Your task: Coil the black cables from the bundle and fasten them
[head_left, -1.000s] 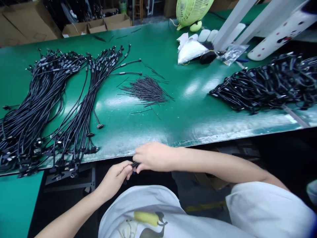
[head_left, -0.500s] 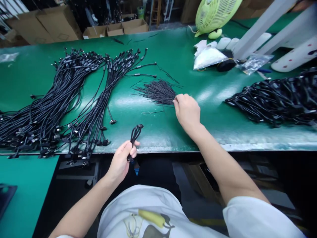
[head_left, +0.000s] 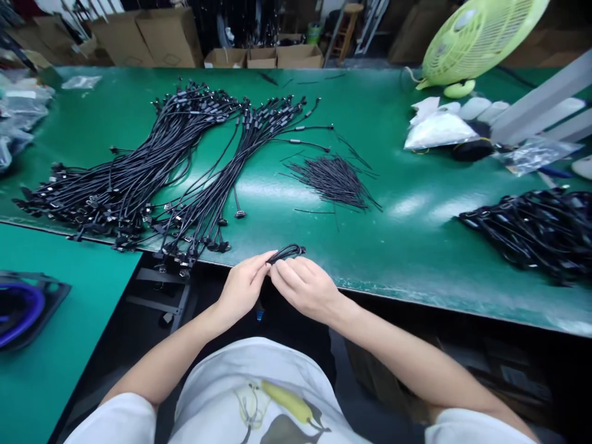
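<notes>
My left hand is closed on a short black cable folded into a coil, just over the table's front edge. Pressed against the same coil, my right hand has its fingers pinched together. A thin dark strand, like a twist tie, barely shows at the fingertips; most of it is hidden. Beyond the hands lies a loose heap of thin black twist ties. To the left, long black cables with connectors spread across the table in one large bunch, with a smaller bunch beside it.
Folded black cables are piled at the right. Behind them sit a white plastic bag, grey posts and a green fan. Cardboard boxes stand past the green table's far edge. A purple ringed object lies lower left.
My right hand has left the twist-tie heap and come back to the coiled cable in my left hand. The coil has tipped toward the right. The view has swung left.
</notes>
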A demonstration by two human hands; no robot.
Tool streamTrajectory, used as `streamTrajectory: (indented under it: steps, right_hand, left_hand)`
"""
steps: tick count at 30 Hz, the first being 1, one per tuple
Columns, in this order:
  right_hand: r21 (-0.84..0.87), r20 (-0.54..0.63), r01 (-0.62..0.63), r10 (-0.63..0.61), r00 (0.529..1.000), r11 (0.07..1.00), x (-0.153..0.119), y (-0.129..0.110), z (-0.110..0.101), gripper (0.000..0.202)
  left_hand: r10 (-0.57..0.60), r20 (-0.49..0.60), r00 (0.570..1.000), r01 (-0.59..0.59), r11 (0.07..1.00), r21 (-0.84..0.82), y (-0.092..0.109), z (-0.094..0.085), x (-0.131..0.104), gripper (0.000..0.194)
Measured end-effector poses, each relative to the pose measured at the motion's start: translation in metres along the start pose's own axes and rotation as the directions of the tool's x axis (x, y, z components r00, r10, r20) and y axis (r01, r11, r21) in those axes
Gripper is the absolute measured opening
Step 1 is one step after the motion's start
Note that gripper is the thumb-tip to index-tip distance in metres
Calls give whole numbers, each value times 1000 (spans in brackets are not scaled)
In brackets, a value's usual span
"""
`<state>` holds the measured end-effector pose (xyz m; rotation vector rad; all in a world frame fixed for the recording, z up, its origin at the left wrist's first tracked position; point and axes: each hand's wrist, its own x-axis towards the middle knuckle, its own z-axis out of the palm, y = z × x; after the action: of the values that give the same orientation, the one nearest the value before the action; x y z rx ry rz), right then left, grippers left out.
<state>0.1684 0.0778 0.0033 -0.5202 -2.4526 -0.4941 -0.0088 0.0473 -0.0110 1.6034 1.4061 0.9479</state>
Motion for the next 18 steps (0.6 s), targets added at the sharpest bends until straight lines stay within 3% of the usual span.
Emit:
streamTrajectory:
  steps: [3, 6, 10, 13, 18]
  right_hand:
    - [-14, 58, 288, -287, 956, 958, 11, 12, -12, 21]
    - [24, 182, 379, -377, 908, 925, 23, 16, -20, 21]
    - [67, 261, 441, -443, 858, 895, 32, 11, -25, 28]
    - [86, 296, 425, -431, 853, 901, 33, 5, -26, 37]
    - [206, 346, 293, -350, 870, 934, 29, 1, -18, 40]
  left_hand:
    - [-67, 155, 986, 72, 997, -26, -1, -7, -5, 26]
    - [-175, 284, 943, 253, 930, -265, -1, -10, -9, 22]
    - [-199, 319, 927, 344, 793, -503, 0, -9, -12, 25]
    - [-217, 344, 914, 376, 772, -512, 1, -7, -15, 25]
    - [-277, 391, 877, 454, 745, -490, 8, -6, -18, 6]
